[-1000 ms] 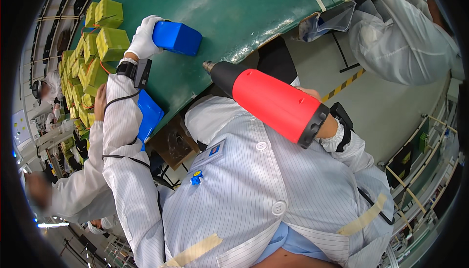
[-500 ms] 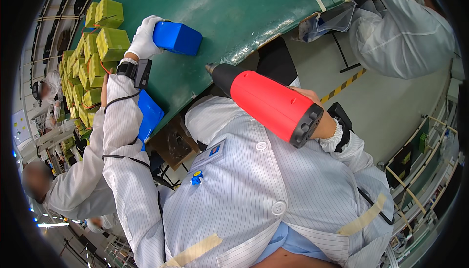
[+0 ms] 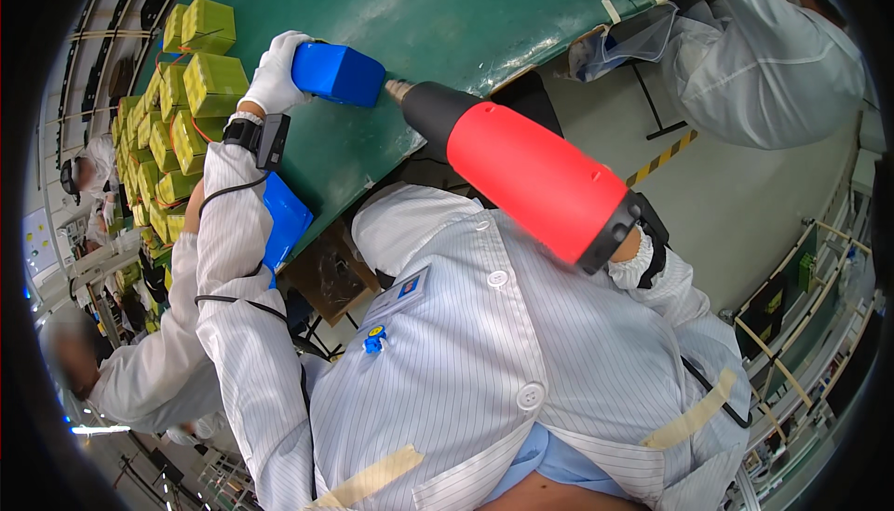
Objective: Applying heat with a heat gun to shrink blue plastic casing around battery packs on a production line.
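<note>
Left hand (image 3: 273, 73), white-gloved, has its fingers wrapped over the left end of a blue block (image 3: 340, 73) lying on the green tabletop (image 3: 466, 8). A red heat gun (image 3: 535, 180) points its metal nozzle right at the block's right end. The right hand (image 3: 638, 255) sits hidden behind the gun's rear; how its fingers close, I cannot tell. Yellow-green blocks (image 3: 191, 92) are stacked at the left, and a second blue block (image 3: 284, 222) lies near the tabletop's edge.

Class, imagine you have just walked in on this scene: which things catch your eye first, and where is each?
The big red and black heat gun dominates the centre, its nozzle aimed at a blue wrapped block that the gloved left hand steadies on the green table. Rows of yellow-green blocks crowd the table's left side.
</note>
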### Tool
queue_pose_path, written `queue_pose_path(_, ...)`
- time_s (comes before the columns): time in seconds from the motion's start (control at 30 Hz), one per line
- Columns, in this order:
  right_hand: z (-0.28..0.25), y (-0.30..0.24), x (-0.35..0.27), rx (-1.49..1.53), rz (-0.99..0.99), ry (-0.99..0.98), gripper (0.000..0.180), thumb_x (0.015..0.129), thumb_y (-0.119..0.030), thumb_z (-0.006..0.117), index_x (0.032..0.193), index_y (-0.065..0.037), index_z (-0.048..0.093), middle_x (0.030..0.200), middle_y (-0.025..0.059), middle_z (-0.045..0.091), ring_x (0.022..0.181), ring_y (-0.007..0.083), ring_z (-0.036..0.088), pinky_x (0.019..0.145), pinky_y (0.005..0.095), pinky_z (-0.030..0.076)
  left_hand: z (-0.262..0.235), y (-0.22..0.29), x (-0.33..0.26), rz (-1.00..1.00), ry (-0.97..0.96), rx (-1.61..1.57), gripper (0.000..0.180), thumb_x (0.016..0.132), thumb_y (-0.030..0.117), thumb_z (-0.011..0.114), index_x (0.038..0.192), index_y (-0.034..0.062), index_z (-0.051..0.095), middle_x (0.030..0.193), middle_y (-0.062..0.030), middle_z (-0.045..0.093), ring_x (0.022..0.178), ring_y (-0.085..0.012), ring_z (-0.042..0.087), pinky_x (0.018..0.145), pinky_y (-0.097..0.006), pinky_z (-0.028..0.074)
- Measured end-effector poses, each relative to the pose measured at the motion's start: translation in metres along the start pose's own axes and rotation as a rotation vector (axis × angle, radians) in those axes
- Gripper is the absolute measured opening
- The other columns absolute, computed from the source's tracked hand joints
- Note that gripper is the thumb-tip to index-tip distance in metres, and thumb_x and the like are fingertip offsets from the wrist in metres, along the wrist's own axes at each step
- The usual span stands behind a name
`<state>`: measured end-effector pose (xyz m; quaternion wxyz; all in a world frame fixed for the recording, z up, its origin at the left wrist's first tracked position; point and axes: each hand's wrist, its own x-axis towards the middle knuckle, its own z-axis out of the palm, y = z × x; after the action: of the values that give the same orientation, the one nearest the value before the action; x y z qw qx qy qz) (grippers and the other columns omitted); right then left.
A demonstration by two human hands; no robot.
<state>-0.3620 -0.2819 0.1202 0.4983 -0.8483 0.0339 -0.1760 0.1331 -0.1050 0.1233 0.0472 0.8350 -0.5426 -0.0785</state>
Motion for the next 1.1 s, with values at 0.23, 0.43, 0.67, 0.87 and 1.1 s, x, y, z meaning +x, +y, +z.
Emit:
queue_pose_path(0.23, 0.008, 0.02, -0.023, -0.105, 0.05, -0.01, 0.045, 0.082, -0.025, 0.08, 0.123, -0.009, 0.068, 0.123, 0.0091, 0.068, 0.109, 0.0278, 0.068, 0.094, 0.0402, 0.055, 0.003, -0.002, 0.001, 0.014, 0.002, 0.006, 0.096, 0.049, 0.009, 0.091, 0.136, 0.0179, 0.052, 0.142, -0.0119, 0.05, 0.127, -0.0409, 0.053, 0.106, -0.048, 0.05)
queue_pose_path(0.43, 0.009, 0.028, -0.031, -0.169, 0.06, -0.021, 0.044, 0.083, -0.025, 0.08, 0.123, -0.011, 0.068, 0.123, 0.0075, 0.068, 0.109, 0.0273, 0.067, 0.094, 0.04, 0.055, 0.0, 0.004, 0.0, 0.006, 0.005, 0.005, 0.097, 0.049, 0.008, 0.091, 0.136, 0.0175, 0.051, 0.143, -0.0119, 0.05, 0.127, -0.0407, 0.053, 0.107, -0.048, 0.05)
queue_pose_path(0.67, 0.011, 0.034, -0.032, -0.283, 0.02, -0.002, 0.041, 0.086, -0.025, 0.077, 0.125, -0.015, 0.067, 0.127, 0.0039, 0.065, 0.114, 0.0252, 0.063, 0.097, 0.0394, 0.053, 0.0, 0.003, 0.0, -0.002, 0.0, 0.006, 0.097, 0.049, 0.008, 0.092, 0.136, 0.0175, 0.051, 0.143, -0.0117, 0.049, 0.127, -0.0407, 0.053, 0.107, -0.048, 0.05)
queue_pose_path(0.87, 0.009, 0.036, -0.036, -0.324, -0.015, -0.01, 0.044, 0.087, -0.025, 0.076, 0.128, -0.016, 0.066, 0.132, 0.0046, 0.063, 0.121, 0.0262, 0.06, 0.107, 0.0424, 0.047, 0.001, 0.002, 0.0, 0.005, 0.003, 0.002, 0.097, 0.048, 0.007, 0.091, 0.136, 0.0178, 0.051, 0.143, -0.0115, 0.049, 0.127, -0.0403, 0.053, 0.107, -0.048, 0.05)
queue_pose_path(1.1, 0.018, 0.049, -0.05, -0.132, 0.108, -0.015, 0.057, 0.084, -0.026, 0.079, 0.137, -0.014, 0.058, 0.135, 0.0067, 0.061, 0.125, 0.0271, 0.058, 0.11, 0.0426, 0.044, 0.001, 0.003, 0.0, 0.002, 0.005, 0.0, 0.097, 0.048, 0.007, 0.09, 0.137, 0.0173, 0.051, 0.142, -0.0114, 0.049, 0.127, -0.04, 0.053, 0.107, -0.048, 0.05)
